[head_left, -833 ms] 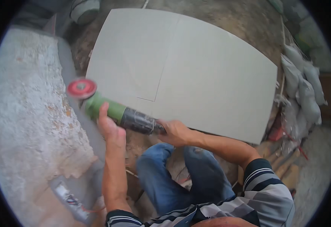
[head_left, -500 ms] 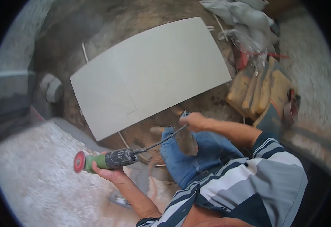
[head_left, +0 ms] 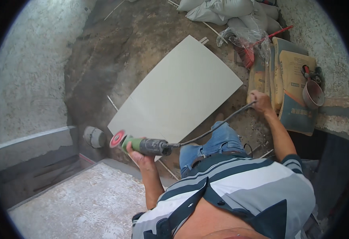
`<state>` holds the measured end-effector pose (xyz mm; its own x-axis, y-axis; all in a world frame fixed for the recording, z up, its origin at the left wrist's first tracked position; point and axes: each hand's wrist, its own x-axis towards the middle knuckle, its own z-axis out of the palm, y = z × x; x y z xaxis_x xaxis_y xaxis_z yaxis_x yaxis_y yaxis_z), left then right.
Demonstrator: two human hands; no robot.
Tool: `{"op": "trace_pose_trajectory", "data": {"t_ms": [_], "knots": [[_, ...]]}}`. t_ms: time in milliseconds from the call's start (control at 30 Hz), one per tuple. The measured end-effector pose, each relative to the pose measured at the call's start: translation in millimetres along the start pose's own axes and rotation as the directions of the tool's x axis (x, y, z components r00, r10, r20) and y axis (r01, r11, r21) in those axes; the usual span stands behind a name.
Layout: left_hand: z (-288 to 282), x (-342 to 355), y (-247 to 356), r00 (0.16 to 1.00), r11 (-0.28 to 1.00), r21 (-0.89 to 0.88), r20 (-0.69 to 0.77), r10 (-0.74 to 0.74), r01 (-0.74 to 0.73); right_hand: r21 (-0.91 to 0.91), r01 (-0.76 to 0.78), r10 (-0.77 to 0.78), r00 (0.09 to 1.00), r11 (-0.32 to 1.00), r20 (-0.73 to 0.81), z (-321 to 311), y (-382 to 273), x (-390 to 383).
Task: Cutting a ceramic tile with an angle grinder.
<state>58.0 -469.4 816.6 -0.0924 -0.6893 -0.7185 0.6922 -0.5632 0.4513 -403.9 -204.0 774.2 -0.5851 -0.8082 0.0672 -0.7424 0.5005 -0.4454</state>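
My left hand is wrapped round the green and black body of an angle grinder. The grinder lies nearly level, its red disc pointing left, over the near left corner of a large pale tile. From the grinder's rear a dark cord runs across to my right hand, which is closed on it. The cord is stretched in a shallow curve in front of my jeans. The tile rests on thin strips that stick out past its edges.
At the right, stacked yellow and grey bags carry a pinkish dipper. Behind them are a red broom, clear plastic and white sacks. A whitish bucket stands left of the tile, near a rough ledge.
My right hand has moved right and away from the grinder, drawing the cord out longer. The grinder has come up and right, to the tile's corner. The view has turned.
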Motion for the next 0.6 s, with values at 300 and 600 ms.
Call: {"op": "trace_pose_trajectory", "data": {"t_ms": [300, 600], "knots": [[181.4, 80.9, -82.9, 0.928, 0.946, 0.159, 0.203, -0.312, 0.283, 0.104, -0.246, 0.264, 0.816, 0.964, -0.514, -82.6, 58.6, 38.9], [316.6, 261.6, -109.7, 0.814, 0.836, 0.462, 0.337, -0.474, 0.295, -0.045, -0.329, 0.265, 0.828, 0.943, -0.495, -55.0, 43.7, 139.3]]}}
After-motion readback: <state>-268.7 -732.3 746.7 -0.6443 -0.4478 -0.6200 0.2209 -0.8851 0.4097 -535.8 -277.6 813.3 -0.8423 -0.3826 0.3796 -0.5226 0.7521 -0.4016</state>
